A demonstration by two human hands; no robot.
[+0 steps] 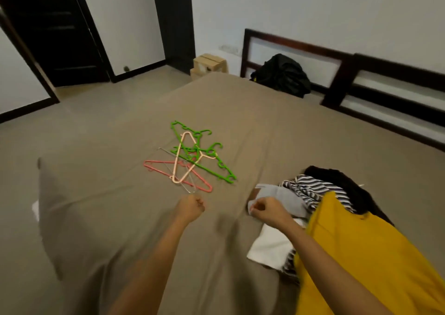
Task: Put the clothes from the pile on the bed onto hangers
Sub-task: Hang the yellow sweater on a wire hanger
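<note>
Several hangers lie tangled mid-bed: green hangers (pixel 205 167), a peach one (pixel 178 160), a pink one (pixel 166 162) and a thin wire one (pixel 186 187). The clothes pile sits at the right: a yellow garment (pixel 361 254) on top, a striped one (pixel 313 187), a black one (pixel 342 179), a grey one (pixel 281 196) and a white one (pixel 272 244). My left hand (pixel 191 207) is a closed fist just below the wire hanger's tip and holds nothing. My right hand (pixel 267 210) is also curled into a fist, hovering at the grey garment's near edge.
The bed (pixel 108 218) has a brown sheet and a dark headboard (pixel 301 47) at the far right. A black bag (pixel 281 73) lies by the headboard. A wooden stool (pixel 209 64) stands beyond the bed's corner, with dark doors (pixel 55 25) behind on the tiled floor.
</note>
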